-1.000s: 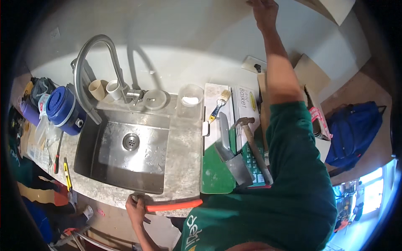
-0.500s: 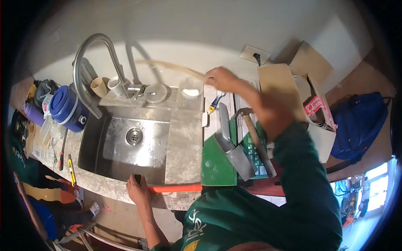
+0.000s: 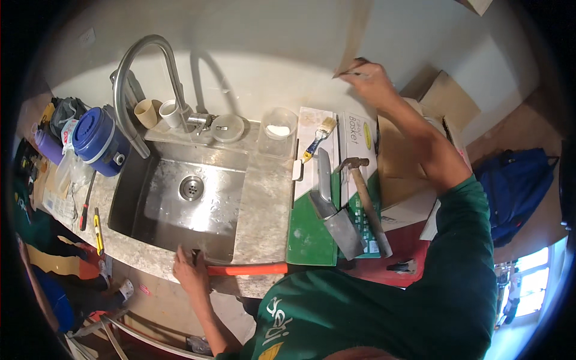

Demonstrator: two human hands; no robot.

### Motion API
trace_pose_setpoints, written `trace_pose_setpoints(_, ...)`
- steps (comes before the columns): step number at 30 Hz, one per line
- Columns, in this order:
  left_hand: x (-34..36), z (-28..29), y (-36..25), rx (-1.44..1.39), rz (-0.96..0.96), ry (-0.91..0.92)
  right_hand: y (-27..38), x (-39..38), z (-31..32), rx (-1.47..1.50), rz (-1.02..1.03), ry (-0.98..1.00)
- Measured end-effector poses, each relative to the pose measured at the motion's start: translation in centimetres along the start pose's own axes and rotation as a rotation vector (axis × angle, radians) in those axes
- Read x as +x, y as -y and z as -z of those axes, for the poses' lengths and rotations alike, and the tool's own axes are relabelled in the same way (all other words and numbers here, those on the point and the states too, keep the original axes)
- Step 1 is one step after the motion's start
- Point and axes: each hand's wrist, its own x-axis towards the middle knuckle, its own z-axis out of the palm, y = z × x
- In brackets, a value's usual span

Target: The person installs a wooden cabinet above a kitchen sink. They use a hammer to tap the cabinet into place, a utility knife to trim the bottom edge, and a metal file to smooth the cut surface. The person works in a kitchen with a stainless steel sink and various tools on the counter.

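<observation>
In my right hand (image 3: 369, 81), raised near the wall, the fingers pinch the end of a thin tan strip (image 3: 355, 36), which runs upward out of view. My left hand (image 3: 192, 275), at the front edge of the steel sink (image 3: 162, 242), is closed round the dark end of a tool with an orange handle (image 3: 246, 270); its kind is not clear. Between my arms a green and white box (image 3: 312, 240) carries a paintbrush (image 3: 318, 141), a hammer (image 3: 366, 207) and a grey metal trowel-like tool (image 3: 337, 216).
A tall faucet (image 3: 120, 90) arches over the sink, with two cups (image 3: 170, 113) and clear tubs (image 3: 277, 144) behind. A blue jug (image 3: 99, 141), a screwdriver (image 3: 84, 216) and a yellow cutter (image 3: 98, 231) lie left. An open carton (image 3: 402, 180) stands right. Another person (image 3: 48, 282) is at lower left.
My right hand has swung right and up, away from the box. The strip, which lay leftward along the wall, now points upward. My left hand has shifted slightly left with the orange-handled tool.
</observation>
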Motion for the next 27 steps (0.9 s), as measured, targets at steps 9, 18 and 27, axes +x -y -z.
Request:
trace_pose_setpoints(9,1.0,-0.5,-7.6,-0.174,-0.274,-0.02,-2.7,3.2,4.8,-0.059,0.138,-0.408)
trace_pose_setpoints(18,3.4,0.7,-19.3,-0.502,-0.544,0.061,-1.3,5.4,2.0,-0.162,0.365,-0.371)
trace_pose_setpoints(27,8.0,5.4,-33.4,-0.785,-0.987,-0.034,-2.0,11.4,8.2,-0.262,0.361,-0.756)
